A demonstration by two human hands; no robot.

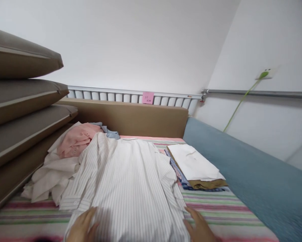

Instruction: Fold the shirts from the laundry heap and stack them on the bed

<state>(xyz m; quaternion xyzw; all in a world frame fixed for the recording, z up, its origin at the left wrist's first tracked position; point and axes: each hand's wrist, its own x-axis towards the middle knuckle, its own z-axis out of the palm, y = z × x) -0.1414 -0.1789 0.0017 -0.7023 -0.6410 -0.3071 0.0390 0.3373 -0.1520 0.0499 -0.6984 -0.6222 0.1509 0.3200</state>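
Note:
A white shirt with thin dark stripes (pixel 130 188) lies spread out on the striped bed cover, its collar end away from me. Its left-side sleeve is folded down along the body, with the cuff close to my left hand. My left hand (pixel 82 226) rests at the shirt's near left edge, thumb apart from the fingers. At the near right edge is my right hand (pixel 200 227), its thumb and fingers spread beside the other sleeve. Neither hand visibly grips the cloth. The shirt's near end runs out of view.
Rumpled pink and white clothes (pixel 77 139) lie at the left, beside stacked brown cushions (pixel 27 90). On the right is a folded clothes pile (pixel 195 164), white on top. A brown panel (pixel 135 119) and a blue padded side (pixel 231 161) border the striped cover (pixel 216 205).

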